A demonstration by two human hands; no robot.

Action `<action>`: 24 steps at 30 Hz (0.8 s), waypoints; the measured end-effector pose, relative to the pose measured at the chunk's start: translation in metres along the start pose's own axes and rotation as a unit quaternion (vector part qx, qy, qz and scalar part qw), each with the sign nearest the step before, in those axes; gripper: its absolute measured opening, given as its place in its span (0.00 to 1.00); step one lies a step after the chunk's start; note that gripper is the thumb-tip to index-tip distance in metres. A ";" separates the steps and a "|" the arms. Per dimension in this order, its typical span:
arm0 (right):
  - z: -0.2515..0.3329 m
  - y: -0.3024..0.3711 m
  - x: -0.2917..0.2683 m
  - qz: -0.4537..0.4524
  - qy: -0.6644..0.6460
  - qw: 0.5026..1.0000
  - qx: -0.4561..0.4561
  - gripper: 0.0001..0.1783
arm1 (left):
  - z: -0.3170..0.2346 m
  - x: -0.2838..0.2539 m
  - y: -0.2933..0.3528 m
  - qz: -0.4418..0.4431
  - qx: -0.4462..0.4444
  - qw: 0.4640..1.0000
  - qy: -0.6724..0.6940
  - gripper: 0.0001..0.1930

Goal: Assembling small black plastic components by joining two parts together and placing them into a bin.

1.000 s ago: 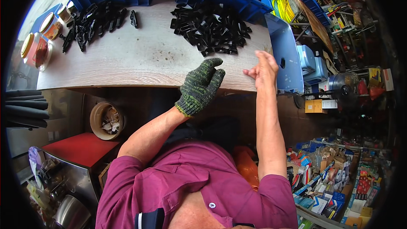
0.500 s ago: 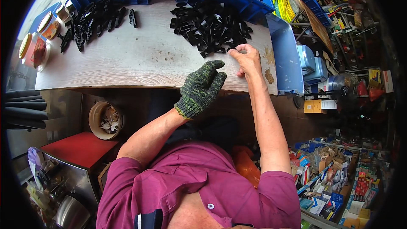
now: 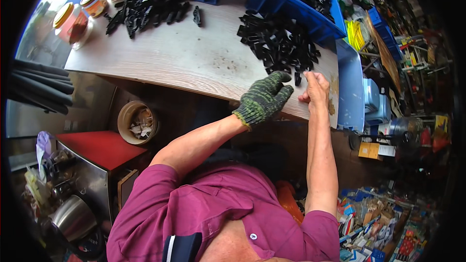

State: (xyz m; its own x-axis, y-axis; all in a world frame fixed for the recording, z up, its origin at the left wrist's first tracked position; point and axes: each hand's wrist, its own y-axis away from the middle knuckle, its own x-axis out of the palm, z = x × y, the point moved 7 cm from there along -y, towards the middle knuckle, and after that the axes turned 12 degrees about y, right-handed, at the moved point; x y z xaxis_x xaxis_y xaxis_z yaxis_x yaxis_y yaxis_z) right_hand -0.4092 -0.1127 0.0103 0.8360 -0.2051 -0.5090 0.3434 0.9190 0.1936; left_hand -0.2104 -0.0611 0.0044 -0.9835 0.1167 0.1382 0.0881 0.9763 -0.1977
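Note:
My left hand (image 3: 266,98), in a dark green-and-black knitted glove, is held over the front of the table with thumb and fingers apart and nothing visible in it. Just right of it, my bare right hand (image 3: 316,90) is closed in a pinch. A small black plastic part (image 3: 297,78) shows at its fingertips, between the two hands; the exact grip is partly hidden. Beyond both hands lies a heap of similar black plastic parts (image 3: 279,41). At the table's far left are longer black plastic pieces (image 3: 148,9), with a single piece (image 3: 197,16) lying apart.
Blue crates (image 3: 301,2) holding black parts line the back of the pale wooden table (image 3: 170,63). Lidded jars (image 3: 72,23) stand at its left end, and a light-blue bin (image 3: 350,87) adjoins its right. A round bucket (image 3: 138,122) with scraps sits below the front edge.
The view has turned, so the table sits further right and tilted. My right hand has drawn a black part slightly off the heap's near edge, and my gloved hand is nearer to it.

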 end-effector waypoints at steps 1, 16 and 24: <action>0.001 0.002 0.002 0.006 -0.001 1.000 -0.004 0.15 | -0.001 0.000 -0.002 0.014 -0.031 0.999 0.016 0.18; 0.009 0.045 0.044 0.121 -0.064 0.966 -0.221 0.17 | 0.009 -0.006 -0.037 0.034 -0.188 0.975 0.115 0.13; 0.014 0.059 0.053 -0.013 -0.046 0.968 -0.248 0.18 | 0.018 -0.015 -0.037 0.032 -0.099 0.993 0.056 0.12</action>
State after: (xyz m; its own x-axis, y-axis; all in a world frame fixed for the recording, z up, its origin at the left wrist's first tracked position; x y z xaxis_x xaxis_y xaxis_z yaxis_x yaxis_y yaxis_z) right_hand -0.3381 -0.0738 0.0066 0.8724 -0.2394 -0.4262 0.1370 0.9567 -0.2569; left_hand -0.2014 -0.1018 -0.0078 -0.9524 0.1877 0.2403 0.1893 0.9818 -0.0167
